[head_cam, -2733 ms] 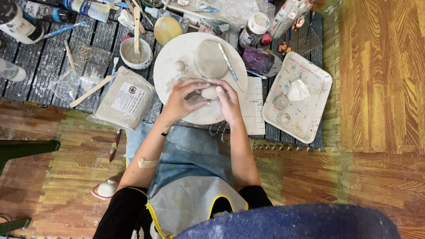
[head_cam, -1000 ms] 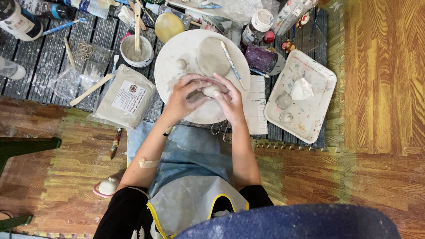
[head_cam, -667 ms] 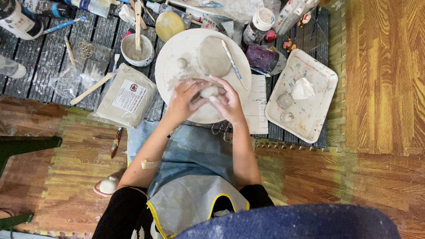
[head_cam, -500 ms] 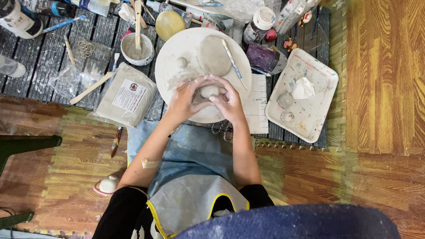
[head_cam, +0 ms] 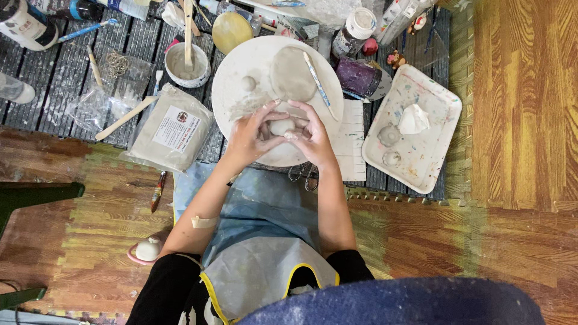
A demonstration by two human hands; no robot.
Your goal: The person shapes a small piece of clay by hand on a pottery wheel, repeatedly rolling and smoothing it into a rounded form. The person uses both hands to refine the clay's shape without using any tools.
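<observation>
Both my hands meet over a round white work plate (head_cam: pixel 241 63) on the dark slatted mat. My left hand (head_cam: pixel 250 135) and my right hand (head_cam: pixel 313 135) cup a small pale lump of clay (head_cam: pixel 281 126) between the fingers. On the plate beyond them lie a flat grey clay disc (head_cam: pixel 292 72), a small clay ball (head_cam: pixel 248 83) and a thin blue-handled tool (head_cam: pixel 318 84). A grey and blue apron covers my lap.
A wrapped grey clay block (head_cam: pixel 171 127) lies left of the plate, with a wooden stick (head_cam: pixel 123 118) and a slip cup (head_cam: pixel 186 63). A white rectangular tray (head_cam: pixel 442 102) with clay bits sits right. Bottles and jars line the far edge. Wood flooring surrounds the mat.
My hands have kept working the clay lump at the same spot, fingers shifting slightly around it. Nothing else on the mat has moved.
</observation>
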